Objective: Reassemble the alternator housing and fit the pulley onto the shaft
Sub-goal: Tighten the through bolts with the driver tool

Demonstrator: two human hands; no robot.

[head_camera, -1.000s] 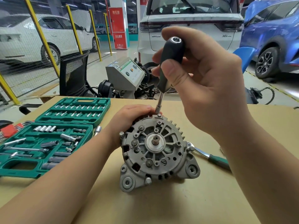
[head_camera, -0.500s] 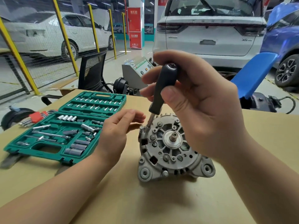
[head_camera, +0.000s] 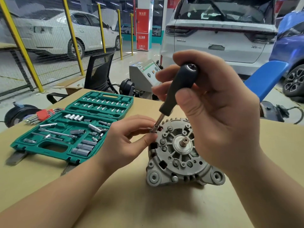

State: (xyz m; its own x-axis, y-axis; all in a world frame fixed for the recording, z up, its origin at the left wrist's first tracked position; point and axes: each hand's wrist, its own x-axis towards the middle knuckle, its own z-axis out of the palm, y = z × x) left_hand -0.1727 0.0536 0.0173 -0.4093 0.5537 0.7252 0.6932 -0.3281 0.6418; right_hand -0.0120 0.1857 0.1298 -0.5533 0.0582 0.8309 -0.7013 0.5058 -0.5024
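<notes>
Low centre-right of frame, our alternator [head_camera: 179,155] stands on the cardboard-covered table [head_camera: 131,203], bare shaft [head_camera: 184,143] facing us. Our right hand [head_camera: 218,112] curls round the black-handled nut driver [head_camera: 177,91], tilted, tip at the housing's upper-left rim. Our left hand [head_camera: 128,140] pinches that tip with thumb and fingertips. Left of it, open green socket set case [head_camera: 72,129]; red hex key set [head_camera: 43,115] beyond. White SUV [head_camera: 218,30] upper right.

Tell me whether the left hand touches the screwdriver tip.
Touching: the head view shows the left hand's fingertips pinching around the screwdriver tip at the alternator edge.
</notes>
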